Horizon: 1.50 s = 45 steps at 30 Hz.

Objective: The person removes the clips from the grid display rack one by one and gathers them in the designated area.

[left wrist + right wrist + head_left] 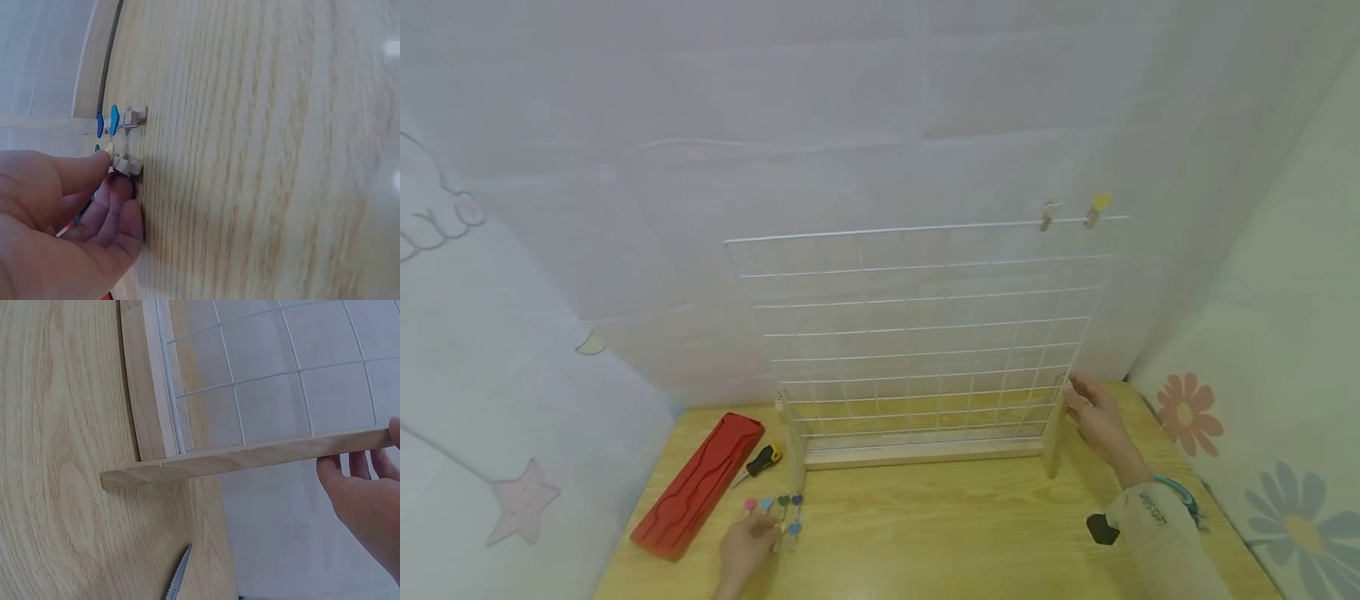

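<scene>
My left hand (747, 546) is low over the left front of the table. Its thumb and fingers pinch a small wooden clothespin (125, 164) with a pale yellow heart. Several more clothespins with pink, blue and green hearts lie beside it, among them one with a light blue heart (115, 119). My right hand (1101, 423) grips the upright wooden side post (262, 452) of a stand. A white wire grid (925, 329) stands in that frame. Clipped to its top wire at the right are a clothespin with a yellow heart (1101, 202) and one with a whitish top (1047, 218).
A red molded tray (700, 487) lies at the table's left, with a yellow-and-black screwdriver (763, 461) beside it. Near my right forearm is a teal-handled tool (1180, 493). A serrated blade (179, 574) lies near the post's foot. White printed sheets (850, 125) hang behind and at the sides.
</scene>
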Available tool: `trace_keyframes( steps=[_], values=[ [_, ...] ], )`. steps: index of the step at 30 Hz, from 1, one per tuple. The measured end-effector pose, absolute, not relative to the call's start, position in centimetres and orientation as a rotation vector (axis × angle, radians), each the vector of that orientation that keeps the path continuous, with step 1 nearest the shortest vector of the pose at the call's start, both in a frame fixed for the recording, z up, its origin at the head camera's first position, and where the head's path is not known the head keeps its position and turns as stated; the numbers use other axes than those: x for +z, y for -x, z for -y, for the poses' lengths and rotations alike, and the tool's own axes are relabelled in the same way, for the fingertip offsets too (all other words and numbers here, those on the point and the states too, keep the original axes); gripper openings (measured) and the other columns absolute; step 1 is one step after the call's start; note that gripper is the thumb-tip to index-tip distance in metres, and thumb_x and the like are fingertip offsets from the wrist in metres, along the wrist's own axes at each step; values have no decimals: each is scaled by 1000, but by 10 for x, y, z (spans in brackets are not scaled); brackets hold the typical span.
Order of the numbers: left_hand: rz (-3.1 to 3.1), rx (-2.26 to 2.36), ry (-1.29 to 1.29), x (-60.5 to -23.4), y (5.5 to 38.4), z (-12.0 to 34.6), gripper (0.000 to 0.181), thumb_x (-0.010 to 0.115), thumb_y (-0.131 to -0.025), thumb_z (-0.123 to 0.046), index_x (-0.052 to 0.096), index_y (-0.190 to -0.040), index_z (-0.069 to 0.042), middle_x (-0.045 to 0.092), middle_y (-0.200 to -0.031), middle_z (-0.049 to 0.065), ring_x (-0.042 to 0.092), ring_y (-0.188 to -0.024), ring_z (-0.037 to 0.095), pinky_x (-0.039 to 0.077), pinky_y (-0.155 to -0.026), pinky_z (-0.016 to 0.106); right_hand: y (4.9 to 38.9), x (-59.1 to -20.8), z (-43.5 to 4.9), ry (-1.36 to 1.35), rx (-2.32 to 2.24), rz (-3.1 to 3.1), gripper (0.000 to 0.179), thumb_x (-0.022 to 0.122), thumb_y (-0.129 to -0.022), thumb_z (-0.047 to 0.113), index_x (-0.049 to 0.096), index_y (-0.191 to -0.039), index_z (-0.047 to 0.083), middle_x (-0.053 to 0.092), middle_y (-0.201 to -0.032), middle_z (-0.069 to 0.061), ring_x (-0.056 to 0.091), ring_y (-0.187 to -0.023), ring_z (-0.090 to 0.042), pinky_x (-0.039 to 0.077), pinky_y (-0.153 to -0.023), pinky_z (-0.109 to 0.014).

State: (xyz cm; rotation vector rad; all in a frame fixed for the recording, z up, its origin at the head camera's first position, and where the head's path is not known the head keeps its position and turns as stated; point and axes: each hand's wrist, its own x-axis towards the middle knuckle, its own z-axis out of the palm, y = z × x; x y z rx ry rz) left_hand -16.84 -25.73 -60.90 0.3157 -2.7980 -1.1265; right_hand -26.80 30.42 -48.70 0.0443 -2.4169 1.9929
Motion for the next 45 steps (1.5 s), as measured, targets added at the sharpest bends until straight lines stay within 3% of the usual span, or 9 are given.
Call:
trace_keyframes(
  steps=[5,12,25,28,33,36,45],
  values=[
    [2803,-1108,-355,-607,167,257,14,73,-79,-11,73,-88,-1,71,-82,11,66,-78,28,47,-71,44,268,-489,-304,-33,1998,2427,64,38,-105,30,11,-150,-5,14,-153,-29,29,-135,-46,33,-105,-37],
    [2798,-1148,-426,-609,168,257,14,72,-80,-11,74,-90,-1,71,-81,9,65,-75,24,48,-66,38,266,-488,-305,-63,1996,2424,65,37,-105,32,9,-151,-4,13,-154,-28,26,-136,-44,30,-107,-40],
    [2780,-1170,-411,-612,169,259,17,68,-77,-8,75,-91,-1,72,-89,13,67,-80,29,51,-68,41,267,-489,-306,-81,1994,2414,66,37,-105,33,9,-151,-5,13,-153,-29,25,-136,-44,29,-108,-45],
    [2779,-1173,-404,-611,167,260,17,68,-78,-8,74,-91,-1,72,-89,13,67,-81,29,51,-68,41,267,-490,-306,-89,1980,2413,66,37,-104,33,10,-150,-6,15,-153,-29,26,-135,-45,32,-107,-41],
    [2779,-1230,-439,-604,162,260,19,69,-81,-11,73,-94,0,72,-89,13,67,-82,28,52,-69,39,266,-491,-305,-77,1965,2415,67,39,-104,35,13,-150,-5,16,-153,-29,27,-135,-44,41,-98,-19],
    [2773,-1255,-446,-598,161,260,20,68,-82,-12,72,-96,2,71,-88,13,67,-81,27,52,-68,38,266,-492,-305,-79,1963,2413,67,39,-103,35,13,-150,-6,16,-153,-29,28,-134,-43,42,-93,-13],
    [2688,-1404,-373,-571,167,263,26,66,-89,-13,67,-109,5,71,-94,15,66,-80,21,52,-65,29,268,-492,-306,-82,1961,2422,64,37,-105,31,11,-150,-5,16,-153,-29,27,-135,-43,37,-103,-30]
  ],
)
